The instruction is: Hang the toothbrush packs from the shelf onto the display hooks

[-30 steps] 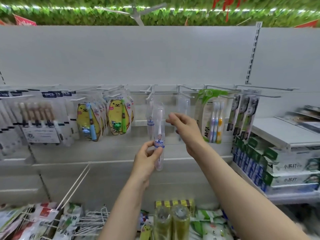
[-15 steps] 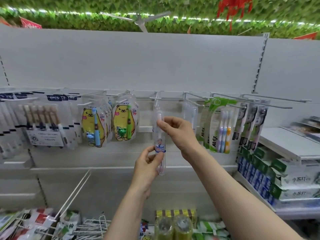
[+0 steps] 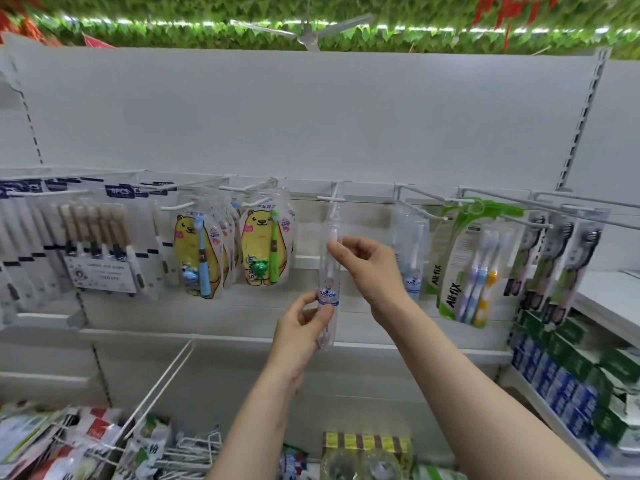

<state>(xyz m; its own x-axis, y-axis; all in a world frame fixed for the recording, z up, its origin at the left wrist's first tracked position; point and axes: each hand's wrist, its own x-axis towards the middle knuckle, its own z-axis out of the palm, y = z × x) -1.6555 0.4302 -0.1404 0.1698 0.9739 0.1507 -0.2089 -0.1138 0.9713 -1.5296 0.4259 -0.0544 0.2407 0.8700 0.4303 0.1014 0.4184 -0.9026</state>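
We pinch the clear toothbrush pack (image 3: 329,271) with both hands — left hand (image 3: 301,327) low, right hand (image 3: 367,268) near its top, at the display hook (image 3: 333,199); label reads "ORBOR", neighbour "All-fix" pack (image 3: 474,265).

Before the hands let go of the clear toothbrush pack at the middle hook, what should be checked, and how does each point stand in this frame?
1. Left hand grips the lower clear toothbrush pack: ok.
2. Right hand fingers pinch its upper part: ok.
3. Pack upright beneath the middle hook: ok.
4. Hang hole threaded on the hook: cannot tell.
5. Space beside the bear pack: ok.
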